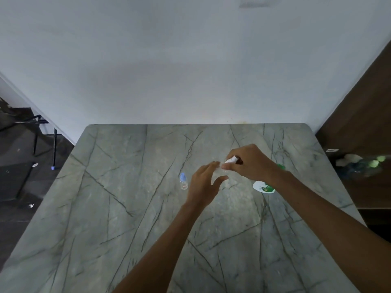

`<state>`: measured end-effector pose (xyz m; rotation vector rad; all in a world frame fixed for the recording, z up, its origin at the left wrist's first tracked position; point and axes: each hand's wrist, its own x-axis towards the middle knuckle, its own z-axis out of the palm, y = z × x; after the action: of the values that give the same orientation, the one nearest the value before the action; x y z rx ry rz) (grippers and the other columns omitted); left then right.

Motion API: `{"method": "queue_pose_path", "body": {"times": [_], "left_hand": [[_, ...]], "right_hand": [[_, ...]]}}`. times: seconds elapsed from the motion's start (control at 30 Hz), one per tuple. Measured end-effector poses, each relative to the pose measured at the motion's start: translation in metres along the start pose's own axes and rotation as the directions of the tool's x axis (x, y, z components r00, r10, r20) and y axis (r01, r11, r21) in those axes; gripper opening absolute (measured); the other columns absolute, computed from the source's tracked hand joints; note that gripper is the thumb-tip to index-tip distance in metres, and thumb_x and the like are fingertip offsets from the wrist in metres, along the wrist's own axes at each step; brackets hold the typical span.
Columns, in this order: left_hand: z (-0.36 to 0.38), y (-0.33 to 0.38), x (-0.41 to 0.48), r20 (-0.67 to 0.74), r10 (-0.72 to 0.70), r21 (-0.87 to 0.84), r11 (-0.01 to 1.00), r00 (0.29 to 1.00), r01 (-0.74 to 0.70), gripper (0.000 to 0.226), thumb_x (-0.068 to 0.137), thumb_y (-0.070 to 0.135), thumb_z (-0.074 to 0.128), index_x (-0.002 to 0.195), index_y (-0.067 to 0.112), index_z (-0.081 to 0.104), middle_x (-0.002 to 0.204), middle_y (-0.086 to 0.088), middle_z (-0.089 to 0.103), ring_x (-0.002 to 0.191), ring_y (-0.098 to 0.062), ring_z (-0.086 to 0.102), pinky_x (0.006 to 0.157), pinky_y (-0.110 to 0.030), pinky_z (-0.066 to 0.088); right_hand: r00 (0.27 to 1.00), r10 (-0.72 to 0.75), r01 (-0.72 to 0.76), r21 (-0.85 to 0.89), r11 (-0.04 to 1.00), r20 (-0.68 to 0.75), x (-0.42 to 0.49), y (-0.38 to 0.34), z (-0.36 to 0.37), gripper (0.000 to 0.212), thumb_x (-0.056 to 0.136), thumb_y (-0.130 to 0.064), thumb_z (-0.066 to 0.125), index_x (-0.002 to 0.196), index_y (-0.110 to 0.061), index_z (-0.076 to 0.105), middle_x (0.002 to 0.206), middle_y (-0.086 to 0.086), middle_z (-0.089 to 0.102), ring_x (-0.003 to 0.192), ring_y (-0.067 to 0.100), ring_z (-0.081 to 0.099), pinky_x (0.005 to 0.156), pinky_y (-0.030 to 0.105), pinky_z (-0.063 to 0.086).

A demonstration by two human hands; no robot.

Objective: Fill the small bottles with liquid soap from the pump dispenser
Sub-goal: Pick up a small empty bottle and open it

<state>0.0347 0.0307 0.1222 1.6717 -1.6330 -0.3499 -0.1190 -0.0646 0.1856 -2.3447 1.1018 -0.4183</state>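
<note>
The grey-green veined stone bench (127,208) is standing against a pale wall and carrying everything. The right hand (249,163) is hovering above the bench's far middle, pinching a small white cylindrical piece (231,160) between thumb and curled fingers. The left hand (204,185) is hanging just beside it, fingers loosely spread and thumb apart, its fingertips nearly meeting that white piece. The green-and-white plastic pump dispenser (264,186) is sitting just behind the right wrist, partly hidden. The small clear bottle with a blue cap (183,181) is standing upright just left of the left hand, untouched.
</note>
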Motion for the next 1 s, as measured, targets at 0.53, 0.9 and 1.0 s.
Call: {"method": "queue_pose_path", "body": {"times": [0.53, 0.9, 1.0], "left_hand": [[-0.01, 0.002, -0.001, 0.008, -0.016, 0.019, 1.0, 1.0, 0.016, 0.039, 0.089, 0.031, 0.068, 0.123, 0.013, 0.062, 0.118, -0.003, 0.068, 0.108, -0.018, 0.061, 0.088, -0.02, 0.037], [-0.012, 0.004, -0.002, 0.019, -0.024, 0.003, 1.0, 1.0, 0.024, 0.041, 0.088, 0.032, 0.068, 0.124, 0.012, 0.061, 0.12, -0.003, 0.067, 0.107, -0.015, 0.061, 0.093, -0.028, 0.049], [-0.014, 0.01, -0.001, 0.004, -0.031, -0.009, 0.999, 1.0, 0.031, 0.037, 0.089, 0.031, 0.067, 0.123, 0.014, 0.062, 0.119, -0.002, 0.067, 0.106, -0.011, 0.058, 0.089, -0.017, 0.037]], "right_hand": [[0.999, 0.026, -0.027, -0.063, 0.998, -0.021, 0.001, -0.016, 0.003, 0.033, 0.085, -0.046, 0.068, 0.093, -0.014, 0.071, 0.075, 0.0, 0.07, 0.065, 0.009, 0.063, 0.064, 0.027, 0.054], [0.999, 0.038, -0.039, -0.035, 0.999, -0.036, -0.002, -0.019, -0.003, 0.05, 0.073, -0.05, 0.077, 0.11, -0.017, 0.068, 0.096, -0.004, 0.069, 0.08, 0.011, 0.064, 0.071, 0.025, 0.055], [0.997, 0.012, -0.021, -0.106, 0.994, -0.082, -0.003, -0.02, 0.0, 0.041, 0.085, -0.052, 0.063, 0.089, -0.012, 0.071, 0.075, 0.001, 0.07, 0.065, 0.012, 0.063, 0.064, 0.03, 0.055]]}}
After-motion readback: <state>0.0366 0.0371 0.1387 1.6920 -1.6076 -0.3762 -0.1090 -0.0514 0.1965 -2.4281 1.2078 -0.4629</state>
